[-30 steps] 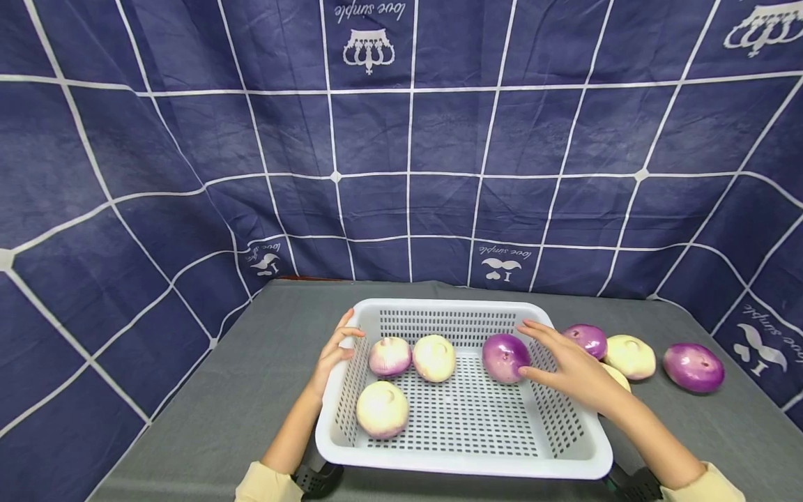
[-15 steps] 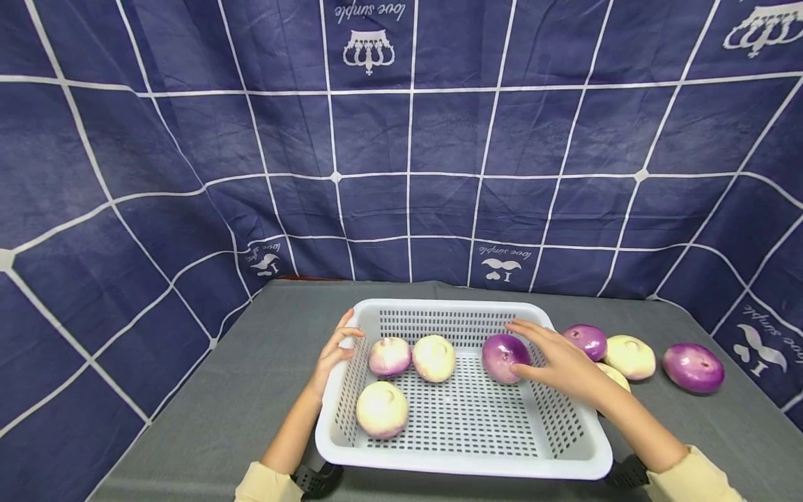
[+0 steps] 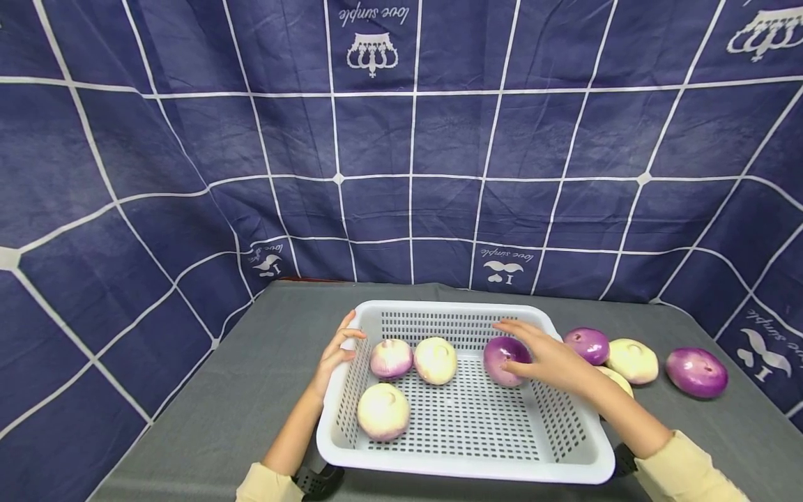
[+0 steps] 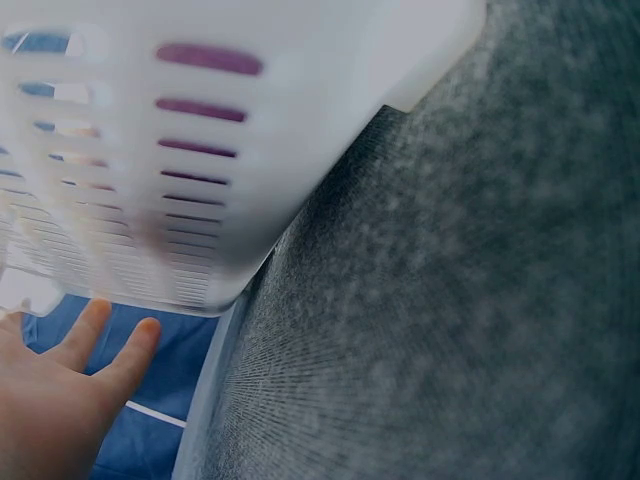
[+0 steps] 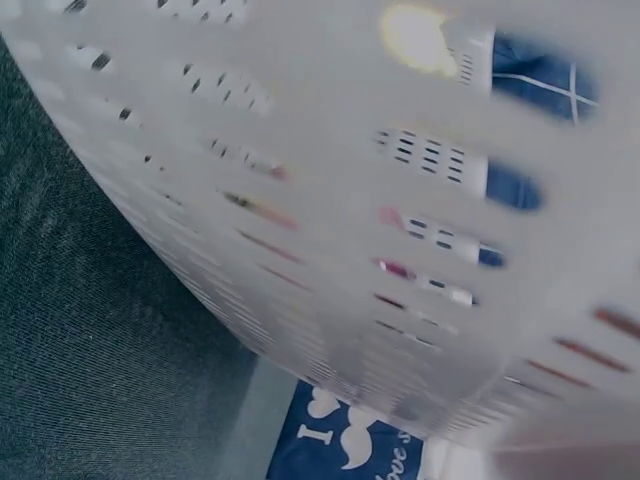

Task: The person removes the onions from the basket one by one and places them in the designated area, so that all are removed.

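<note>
A purple turnip (image 3: pixel 495 355) lies at the right end of a white slotted plastic basket (image 3: pixel 464 468). My right hand (image 3: pixel 548 355) reaches over the basket's right rim, fingers extended above this turnip and thumb in front of it; contact is unclear. My left hand (image 3: pixel 329 362) is at the basket's left rim, its fingers spread and fairly straight, also visible in the left wrist view. Inside, to the left, are a purple-and-white turnip (image 3: pixel 392 358), a pale turnip (image 3: pixel 436 360) and a larger pale one, a turnip (image 3: pixel 383 412) nearer the front.
Right of the basket, on the grey cloth-covered table (image 3: pixel 251 390), lie a purple turnip (image 3: pixel 587 345), a pale turnip (image 3: pixel 633 361), another purple turnip (image 3: pixel 696 372) and a pale turnip (image 3: pixel 617 380) partly behind the right arm. A blue gridded curtain (image 3: pixel 376 139) rises behind.
My right hand has moved left, farther over the purple turnip in the basket. The left hand stays at the rim, and the turnips lie as before.
</note>
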The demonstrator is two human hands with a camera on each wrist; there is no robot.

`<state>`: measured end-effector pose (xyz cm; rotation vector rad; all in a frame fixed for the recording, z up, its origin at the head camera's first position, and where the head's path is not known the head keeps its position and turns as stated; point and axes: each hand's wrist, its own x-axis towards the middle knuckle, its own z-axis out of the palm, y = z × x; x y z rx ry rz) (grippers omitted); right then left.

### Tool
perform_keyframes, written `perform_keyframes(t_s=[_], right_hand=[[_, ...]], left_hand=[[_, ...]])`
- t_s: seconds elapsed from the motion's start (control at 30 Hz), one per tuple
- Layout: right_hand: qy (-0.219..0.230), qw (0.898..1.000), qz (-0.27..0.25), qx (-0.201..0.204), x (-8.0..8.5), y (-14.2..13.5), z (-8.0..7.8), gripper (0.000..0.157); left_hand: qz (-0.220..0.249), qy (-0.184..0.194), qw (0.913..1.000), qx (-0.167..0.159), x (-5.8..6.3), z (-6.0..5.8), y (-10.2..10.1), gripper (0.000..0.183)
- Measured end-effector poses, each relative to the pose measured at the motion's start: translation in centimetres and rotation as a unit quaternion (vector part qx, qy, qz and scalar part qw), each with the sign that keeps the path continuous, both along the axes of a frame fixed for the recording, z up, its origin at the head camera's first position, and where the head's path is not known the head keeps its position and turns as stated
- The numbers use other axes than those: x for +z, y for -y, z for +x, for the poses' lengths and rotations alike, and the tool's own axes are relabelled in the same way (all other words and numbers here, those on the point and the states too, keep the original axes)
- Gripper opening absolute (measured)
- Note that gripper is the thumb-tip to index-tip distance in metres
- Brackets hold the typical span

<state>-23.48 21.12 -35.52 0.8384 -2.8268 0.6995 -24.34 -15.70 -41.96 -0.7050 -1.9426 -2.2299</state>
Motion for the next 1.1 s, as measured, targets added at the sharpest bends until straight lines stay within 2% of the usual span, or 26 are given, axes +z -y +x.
perform_keyframes(t_s=[0.4,0.63,0.77,1.1], right_hand=[[0.009,0.999,0.051,0.014,-0.5,0.6,-0.8,0.055],[-0.033,0.994,0.103,0.012,-0.9,0.8,-1.0,0.054],[-0.033,0.991,0.13,0.0,-1.1,0.9,-0.9,0.056],[-0.031,0.989,0.148,0.005,-1.5,1.0,-1.1,0.057]], left_hand=[[-0.01,-0.011,0.9997,0.02,-0.4,-0.1,0.0,0.038],[-0.006,-0.016,0.9998,0.012,-0.4,0.1,0.1,0.04],[-0.003,-0.015,0.9998,0.012,-0.4,0.1,0.0,0.04],[-0.002,-0.014,0.9998,0.012,-0.2,0.0,0.0,0.038]])
